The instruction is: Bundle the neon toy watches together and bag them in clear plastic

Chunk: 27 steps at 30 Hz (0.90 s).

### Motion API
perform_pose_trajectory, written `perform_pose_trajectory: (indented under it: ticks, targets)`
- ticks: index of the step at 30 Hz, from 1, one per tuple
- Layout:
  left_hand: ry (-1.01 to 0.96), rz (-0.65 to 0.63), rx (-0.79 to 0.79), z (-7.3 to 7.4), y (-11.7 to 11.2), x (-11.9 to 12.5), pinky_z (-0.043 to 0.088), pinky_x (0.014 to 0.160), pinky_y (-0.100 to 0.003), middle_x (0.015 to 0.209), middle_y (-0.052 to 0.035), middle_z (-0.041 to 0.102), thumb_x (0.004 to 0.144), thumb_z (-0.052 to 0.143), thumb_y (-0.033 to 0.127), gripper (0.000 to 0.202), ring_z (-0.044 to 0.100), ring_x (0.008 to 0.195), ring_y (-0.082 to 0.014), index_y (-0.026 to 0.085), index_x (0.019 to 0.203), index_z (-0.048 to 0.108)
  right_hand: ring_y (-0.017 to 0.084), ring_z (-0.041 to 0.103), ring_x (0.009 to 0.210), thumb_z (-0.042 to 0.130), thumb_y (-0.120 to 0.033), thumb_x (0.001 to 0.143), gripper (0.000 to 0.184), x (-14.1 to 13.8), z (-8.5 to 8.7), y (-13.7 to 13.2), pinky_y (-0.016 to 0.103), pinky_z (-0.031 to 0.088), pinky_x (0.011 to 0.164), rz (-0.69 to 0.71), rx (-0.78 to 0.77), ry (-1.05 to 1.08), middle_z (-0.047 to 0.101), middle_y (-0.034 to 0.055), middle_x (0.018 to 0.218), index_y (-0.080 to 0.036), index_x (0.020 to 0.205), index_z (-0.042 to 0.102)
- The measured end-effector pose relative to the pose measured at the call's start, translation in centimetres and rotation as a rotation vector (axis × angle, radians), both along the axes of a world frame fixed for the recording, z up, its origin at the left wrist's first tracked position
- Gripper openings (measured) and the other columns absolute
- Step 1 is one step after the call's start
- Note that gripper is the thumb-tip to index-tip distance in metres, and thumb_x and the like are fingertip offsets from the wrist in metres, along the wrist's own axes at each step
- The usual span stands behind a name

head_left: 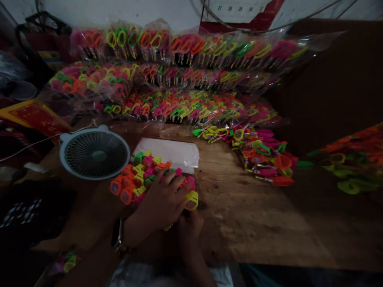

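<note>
My left hand (pixel 161 201) lies over a cluster of small neon scissors (pixel 136 177) on the wooden table (pixel 257 215), fingers curled down on them. A watch sits on that wrist. My right hand (pixel 189 226) is tucked just below and behind the left, closed near a yellow handle (pixel 192 200); its fingers are mostly hidden. A stack of clear plastic bags (pixel 175 152) lies just beyond the cluster.
A small round white fan (pixel 94 152) lies flat to the left. Loose neon scissors (pixel 260 153) are piled at centre right, more at the far right (pixel 353 163). Bagged scissors (pixel 179 75) are stacked along the back. Dark clutter fills the left edge.
</note>
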State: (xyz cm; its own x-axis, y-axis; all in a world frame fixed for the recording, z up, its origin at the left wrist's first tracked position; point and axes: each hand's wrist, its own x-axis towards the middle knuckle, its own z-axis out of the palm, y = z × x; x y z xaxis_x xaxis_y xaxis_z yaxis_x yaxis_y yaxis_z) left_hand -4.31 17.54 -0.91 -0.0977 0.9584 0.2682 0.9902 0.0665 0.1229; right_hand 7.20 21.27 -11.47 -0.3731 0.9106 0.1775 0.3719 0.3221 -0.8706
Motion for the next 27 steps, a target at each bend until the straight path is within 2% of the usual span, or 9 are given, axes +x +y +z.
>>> perform_pose_trajectory:
  ticks: [7, 11, 16, 19, 20, 21, 22, 25, 27]
  targets:
    - [0.007, -0.004, 0.039, 0.0, -0.2, 0.1, 0.032, 0.105, -0.049, 0.12, -0.0071, 0.058, 0.086, 0.049, 0.026, 0.039, 0.044, 0.116, -0.0277, 0.019, 0.124, 0.054, 0.016, 0.057, 0.046, 0.038, -0.023, 0.082, 0.032, -1.1, -0.4, 0.3, 0.024, 0.041, 0.045, 0.08, 0.088, -0.124, 0.066, 0.0071, 0.057, -0.016, 0.068, 0.066]
    - [0.014, -0.036, 0.016, 0.1, 0.2, 0.2, 0.031, 0.105, -0.053, 0.126, -0.0067, 0.055, 0.087, 0.05, 0.031, 0.038, 0.041, 0.122, -0.0306, 0.023, 0.123, 0.055, 0.017, 0.064, 0.063, 0.037, -0.018, 0.085, 0.033, -1.5, -0.8, -0.4, 0.023, 0.049, 0.059, 0.146, 0.028, -0.115, 0.07, 0.0094, 0.074, -0.015, 0.088, 0.07]
    - [0.031, -0.057, 0.084, -0.7, -0.1, -0.3, 0.036, 0.101, -0.055, 0.127, -0.0045, 0.056, 0.087, 0.051, 0.028, 0.034, 0.042, 0.123, -0.032, 0.029, 0.12, 0.058, 0.017, 0.066, 0.075, 0.043, -0.022, 0.086, 0.029, 0.0, 1.2, 1.2, 0.024, 0.052, 0.066, 0.355, -0.056, 0.036, 0.071, 0.0068, 0.09, -0.018, 0.102, 0.066]
    - [0.005, -0.073, 0.15, -1.6, -0.4, -0.7, 0.04, 0.1, -0.05, 0.126, -0.0046, 0.057, 0.087, 0.052, 0.029, 0.034, 0.047, 0.121, -0.0286, 0.029, 0.12, 0.057, 0.016, 0.065, 0.073, 0.052, -0.025, 0.081, 0.031, 3.0, 3.4, 7.4, 0.024, 0.051, 0.066, 0.405, -0.019, -0.029, 0.071, 0.003, 0.086, -0.02, 0.109, 0.063]
    - [-0.004, -0.082, 0.172, -1.9, -0.4, -0.8, 0.041, 0.1, -0.048, 0.126, -0.0047, 0.058, 0.087, 0.052, 0.029, 0.034, 0.047, 0.121, -0.0273, 0.028, 0.12, 0.057, 0.016, 0.064, 0.069, 0.052, -0.025, 0.08, 0.034, 4.2, 4.3, 10.5, 0.024, 0.051, 0.063, 0.269, 0.038, -0.107, 0.07, 0.0038, 0.083, -0.018, 0.112, 0.061]
    - [-0.008, -0.085, 0.195, -2.1, -0.5, -0.8, 0.041, 0.101, -0.047, 0.126, -0.0048, 0.058, 0.087, 0.052, 0.028, 0.033, 0.048, 0.12, -0.0264, 0.026, 0.12, 0.057, 0.019, 0.064, 0.077, 0.051, -0.027, 0.08, 0.036, 5.4, 5.2, 14.1, 0.027, 0.051, 0.067, 0.05, 0.135, -0.199, 0.069, 0.0069, 0.089, -0.016, 0.113, 0.06]
    - [-0.005, -0.083, 0.215, -2.3, -0.4, -0.8, 0.041, 0.101, -0.047, 0.126, -0.005, 0.059, 0.088, 0.051, 0.028, 0.033, 0.049, 0.12, -0.0258, 0.025, 0.12, 0.057, 0.024, 0.061, 0.094, 0.052, -0.028, 0.079, 0.042, 6.5, 6.0, 17.8, 0.034, 0.05, 0.078, -0.054, 0.182, -0.226, 0.065, 0.0145, 0.106, -0.012, 0.118, 0.057]
    - [0.023, -0.068, 0.254, -2.7, -0.2, -0.6, 0.041, 0.099, -0.046, 0.123, -0.0058, 0.06, 0.089, 0.05, 0.027, 0.032, 0.051, 0.117, -0.0252, 0.022, 0.119, 0.057, 0.035, 0.034, 0.129, 0.046, -0.03, 0.082, 0.056, 8.2, 7.9, 28.1, 0.051, 0.031, 0.1, -0.276, 0.22, -0.418, 0.036, 0.0239, 0.141, -0.01, 0.134, 0.043]
    - [0.037, -0.06, 0.264, -2.7, 0.1, -0.4, 0.043, 0.096, -0.045, 0.12, -0.0063, 0.062, 0.089, 0.048, 0.027, 0.031, 0.053, 0.114, -0.0247, 0.02, 0.118, 0.057, 0.036, 0.034, 0.13, 0.041, -0.031, 0.087, 0.05, 8.0, 8.4, 32.3, 0.054, 0.028, 0.101, -0.232, 0.162, -0.557, 0.038, 0.0228, 0.141, -0.012, 0.133, 0.046]
